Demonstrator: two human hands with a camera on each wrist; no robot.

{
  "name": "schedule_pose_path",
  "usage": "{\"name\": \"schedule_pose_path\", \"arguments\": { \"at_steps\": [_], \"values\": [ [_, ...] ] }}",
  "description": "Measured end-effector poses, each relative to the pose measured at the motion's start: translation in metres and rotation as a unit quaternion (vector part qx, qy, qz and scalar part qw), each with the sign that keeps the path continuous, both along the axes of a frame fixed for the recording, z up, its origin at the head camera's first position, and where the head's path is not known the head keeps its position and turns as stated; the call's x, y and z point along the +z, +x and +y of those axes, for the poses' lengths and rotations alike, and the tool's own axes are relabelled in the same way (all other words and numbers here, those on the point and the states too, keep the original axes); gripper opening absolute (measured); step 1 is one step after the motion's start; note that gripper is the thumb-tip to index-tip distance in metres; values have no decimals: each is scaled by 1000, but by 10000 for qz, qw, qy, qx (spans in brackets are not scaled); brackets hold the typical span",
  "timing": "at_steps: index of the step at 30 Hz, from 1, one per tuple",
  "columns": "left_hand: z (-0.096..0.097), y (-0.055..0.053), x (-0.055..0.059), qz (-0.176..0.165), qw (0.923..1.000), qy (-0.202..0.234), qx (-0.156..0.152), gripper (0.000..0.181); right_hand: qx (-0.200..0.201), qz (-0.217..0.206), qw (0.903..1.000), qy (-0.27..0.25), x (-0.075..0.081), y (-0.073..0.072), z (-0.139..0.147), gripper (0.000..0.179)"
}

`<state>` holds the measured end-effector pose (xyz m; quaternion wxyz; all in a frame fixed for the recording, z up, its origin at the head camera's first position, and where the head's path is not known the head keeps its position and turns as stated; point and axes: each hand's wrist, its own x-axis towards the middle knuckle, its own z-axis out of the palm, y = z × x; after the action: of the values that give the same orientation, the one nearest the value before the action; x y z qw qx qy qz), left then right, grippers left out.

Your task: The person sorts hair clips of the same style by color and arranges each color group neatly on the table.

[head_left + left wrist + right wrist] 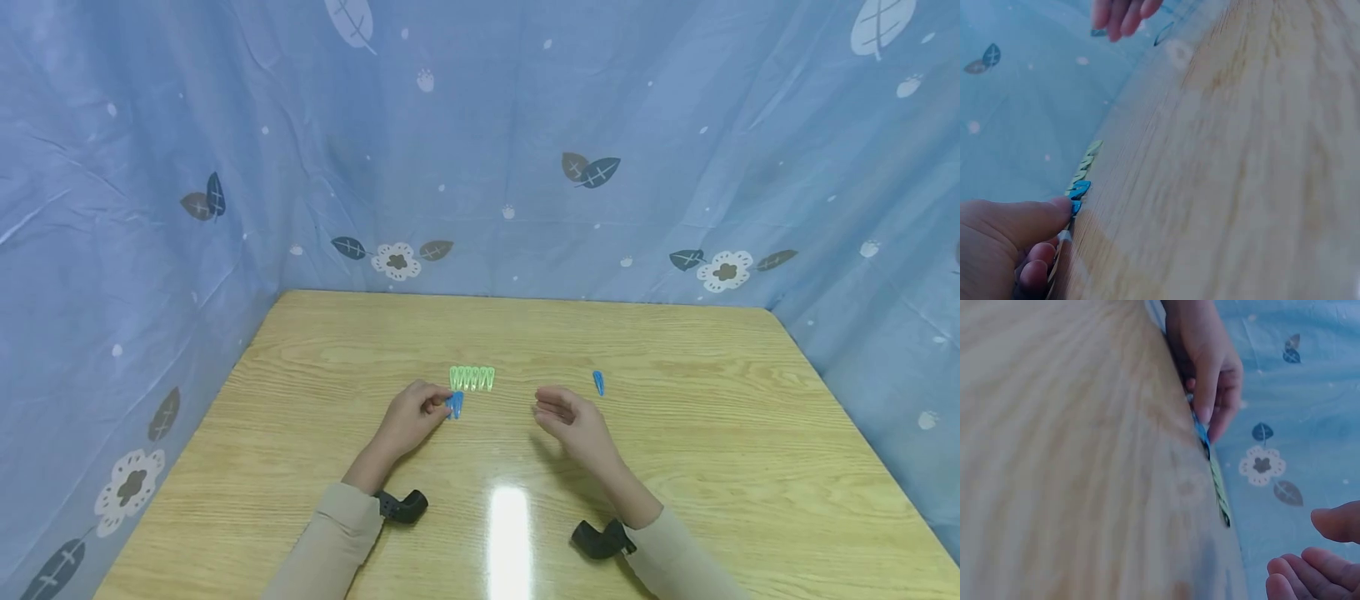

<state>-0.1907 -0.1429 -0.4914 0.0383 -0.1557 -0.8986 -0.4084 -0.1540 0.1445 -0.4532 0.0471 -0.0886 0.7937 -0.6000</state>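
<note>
My left hand (411, 417) pinches a blue hair clip (449, 408) between thumb and forefinger, its other fingers curled under. A second blue hair clip (458, 405) lies right against it, on the far side from the hand. Just behind them, several light green hair clips (472, 378) lie side by side in a row. In the left wrist view, my thumb (1041, 219) meets the near end of the blue clips (1079, 190). My right hand (577, 423) hovers over the table to the right, fingers loosely bent and holding nothing. Beyond it lies a lone blue hair clip (598, 382).
The clips lie on a wooden table (675, 467) with a bright light reflection near its front. A blue curtain (510, 125) with leaf and flower prints encloses the back and sides. Black wrist devices (405, 507) stick out from both sleeves.
</note>
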Motion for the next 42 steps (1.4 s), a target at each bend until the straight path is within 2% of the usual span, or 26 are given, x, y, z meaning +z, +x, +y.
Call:
{"name": "schedule_pose_path", "arguments": {
  "at_steps": [9, 20, 30, 37, 42],
  "values": [
    [2, 0, -2, 14, 10000, 11, 45, 22, -537, 108, 9978, 362, -1, 25, 40, 43],
    [2, 1, 0, -15, 10000, 10, -5, 23, -1250, -18, 9908, 527, -15, 51, 71, 43],
    [2, 2, -1, 41, 9999, 83, 47, 23, -1537, -92, 9823, 1068, -23, 51, 71, 37],
    [2, 2, -1, 93, 9999, 65, 24, 23, -1529, 347, 9733, 1675, -25, 49, 65, 40],
    [3, 3, 1, 138, 9999, 59, 1, 23, -1471, 778, 9630, 2119, -26, 47, 60, 37]
  ]
}}
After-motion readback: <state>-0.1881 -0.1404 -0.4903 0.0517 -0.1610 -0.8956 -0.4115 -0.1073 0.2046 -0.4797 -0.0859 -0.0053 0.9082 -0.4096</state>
